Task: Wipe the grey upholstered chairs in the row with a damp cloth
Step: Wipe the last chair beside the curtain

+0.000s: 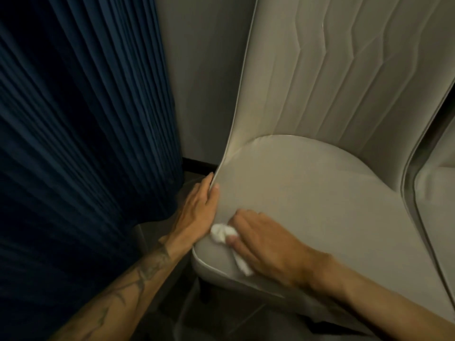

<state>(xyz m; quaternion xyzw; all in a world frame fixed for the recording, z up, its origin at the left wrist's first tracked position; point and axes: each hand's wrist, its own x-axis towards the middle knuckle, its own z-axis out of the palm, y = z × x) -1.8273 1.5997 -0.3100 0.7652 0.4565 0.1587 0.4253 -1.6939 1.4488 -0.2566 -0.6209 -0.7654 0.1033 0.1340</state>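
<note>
- Left hand point(197, 210), lower centre of the frame: it is lying along the left edge of the grey chair point(320, 198), thumb sitting on the seat side of the piped edge and fingers going behind it, so the edge is being held between them. The forearm is bare and is showing dark tattoo lines.
- Dark blue curtain point(86, 119) is hanging in close pleats and filling the left third of the frame, just left of that hand.
- Pale wall point(204, 82) is showing in the upper centre, between the curtain and the chair back.
- White cloth point(221, 233) is lying bunched on the front left corner of the seat, touching the upholstery, with one tail trailing toward the front rim.
- Right hand point(266, 242), just right of the cloth: it is pressing the cloth down on the seat, thumb and curled fingers closing over it.
- The chair back is rising in the upper right, stitched in zigzag channels.
- Second chair point(438, 205) is standing just beside it at the right edge, only partly in frame.
</note>
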